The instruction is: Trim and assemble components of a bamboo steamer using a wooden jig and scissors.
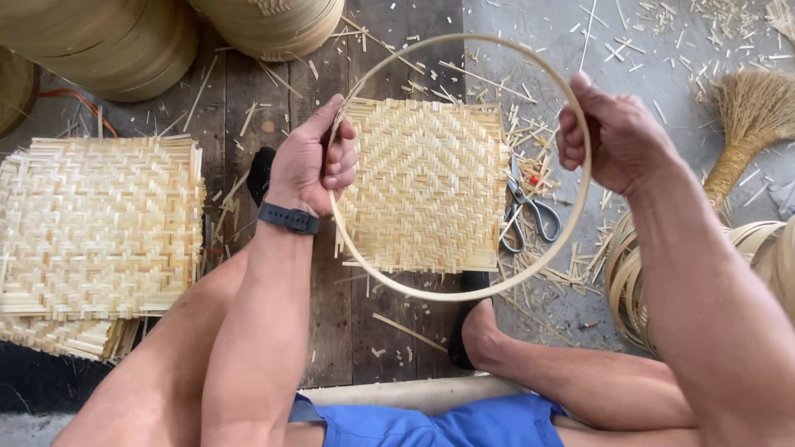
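Between your two hands hangs one thin bamboo hoop [464, 291], held up over the wooden floor boards [273, 108]. Your left hand [313, 161] has its fingers curled tight around the hoop's left side; your right hand [614, 139] clenches the right side, thumb pressed along the rim. Seen through the ring, one square woven bamboo mat [426, 186] lies flat on the boards. One pair of scissors [527, 211] rests just beside its right edge among the offcuts. At your left sits one stack of woven mats [95, 236]; I cannot count its layers. One broom [745, 124] lies far right.
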